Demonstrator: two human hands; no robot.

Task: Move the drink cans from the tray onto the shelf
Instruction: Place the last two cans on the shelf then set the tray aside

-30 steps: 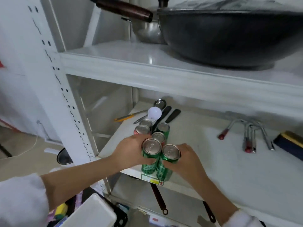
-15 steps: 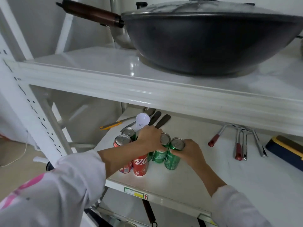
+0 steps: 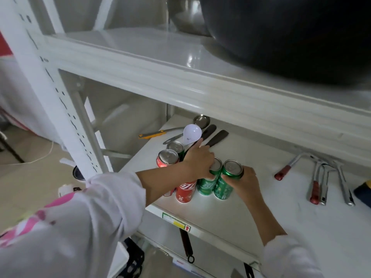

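Both hands have pushed the can cluster deeper onto the shelf [image 3: 271,213].
Left hand [image 3: 197,160] lies spread over a green can [image 3: 208,182]; right hand [image 3: 244,180] wraps its neighbour [image 3: 227,180].

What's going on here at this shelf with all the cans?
A person is setting drink cans down in a cluster on the middle shelf of a white rack. The right hand grips a green can at the right end of the group, standing upright on the shelf. The left hand rests over the tops of the neighbouring cans, including a red can. Other cans stand behind, near a light bulb. No tray is in view.
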